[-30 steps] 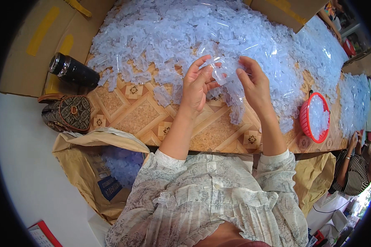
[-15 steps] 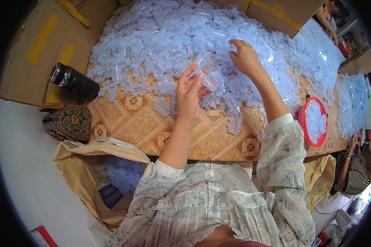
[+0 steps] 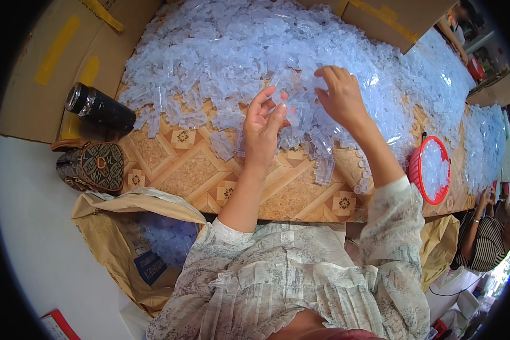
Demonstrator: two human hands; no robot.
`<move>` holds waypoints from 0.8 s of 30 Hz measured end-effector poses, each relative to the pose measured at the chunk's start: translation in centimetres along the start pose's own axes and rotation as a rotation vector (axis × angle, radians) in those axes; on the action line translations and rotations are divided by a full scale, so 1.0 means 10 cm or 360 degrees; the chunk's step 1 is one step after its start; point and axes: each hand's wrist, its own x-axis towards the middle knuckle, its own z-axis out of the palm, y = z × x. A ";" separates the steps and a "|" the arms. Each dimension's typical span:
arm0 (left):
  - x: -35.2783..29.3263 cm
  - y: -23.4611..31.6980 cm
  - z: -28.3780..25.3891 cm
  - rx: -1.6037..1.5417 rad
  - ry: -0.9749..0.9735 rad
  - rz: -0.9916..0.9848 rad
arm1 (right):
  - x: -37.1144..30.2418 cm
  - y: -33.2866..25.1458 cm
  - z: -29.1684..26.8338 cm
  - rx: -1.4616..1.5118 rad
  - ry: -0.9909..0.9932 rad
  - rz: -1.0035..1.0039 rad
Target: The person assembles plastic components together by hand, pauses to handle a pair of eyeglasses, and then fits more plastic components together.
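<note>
My left hand (image 3: 263,120) is raised over the near edge of the heap, palm turned up. Its thumb and fingers close around a small clear plastic piece, hard to make out against the similar parts behind. To the right, my right hand (image 3: 344,97) hovers over the pile with fingers bent and the thumb apart from them; nothing shows between them. Beneath and beyond both hands spreads a wide heap of clear plastic pieces (image 3: 221,56), many of them flat and tube-like, lying on a table with a wood-patterned cover (image 3: 181,170).
On the left are a black flask (image 3: 102,110), a patterned pouch (image 3: 93,167) and cardboard (image 3: 39,85). A brown paper sack (image 3: 105,243) with clear parts hangs below the table edge. A red basket (image 3: 415,170) of pieces stands right. Another person (image 3: 484,238) sits far right.
My right hand has drawn slightly nearer to me, its fingers bending more. My left hand stays almost in place, its fingers curling in around the clear piece.
</note>
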 end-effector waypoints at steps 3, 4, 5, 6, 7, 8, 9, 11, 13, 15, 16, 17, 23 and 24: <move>-0.01 0.01 0.06 -0.0031 -0.0049 -0.0031 | -0.26 -0.19 -0.21 -0.0133 0.0144 -0.0217; -0.01 0.02 0.07 -0.0027 -0.0039 -0.0042 | -0.36 -0.21 -0.23 -0.0192 0.0121 -0.0249; -0.01 0.02 0.07 -0.0107 -0.0059 -0.0100 | -0.44 -0.24 -0.24 -0.0184 0.0111 -0.0240; -0.01 0.01 0.08 -0.0187 -0.0079 -0.0158 | -0.53 -0.26 -0.25 -0.0254 0.0057 -0.0203; 0.00 0.01 0.06 -0.0184 -0.0078 -0.0167 | -0.60 -0.28 -0.25 -0.0324 0.0003 -0.0165; 0.01 0.01 0.06 -0.0183 -0.0076 -0.0181 | -0.67 -0.28 -0.28 -0.0264 -0.0059 -0.0105; 0.01 0.02 0.06 -0.0146 -0.0064 -0.0144 | -0.71 -0.31 -0.33 -0.0260 -0.0068 -0.0095; 0.01 0.00 0.05 -0.0111 -0.0053 -0.0084 | -0.76 -0.34 -0.44 -0.0017 -0.0166 0.0032; 0.02 0.00 0.06 -0.0125 -0.0051 -0.0063 | -0.77 -0.35 -0.46 0.0071 -0.0092 0.0050; 0.01 0.00 0.07 -0.0144 -0.0053 -0.0036 | -0.80 -0.35 -0.49 0.0151 -0.0013 0.0063; 0.00 0.00 0.07 -0.0140 -0.0061 -0.0038 | -0.80 -0.34 -0.50 0.0254 0.0059 0.0190; 0.00 0.00 0.07 -0.0133 -0.0070 -0.0040 | -0.79 -0.32 -0.49 0.0358 0.0134 0.0318; -0.03 0.00 0.07 -0.0144 -0.0115 -0.0035 | -0.71 -0.32 -0.49 0.0575 0.0116 0.0912; -0.03 0.01 0.07 -0.0145 -0.0113 -0.0034 | -0.68 -0.35 -0.49 0.0636 0.0069 0.1022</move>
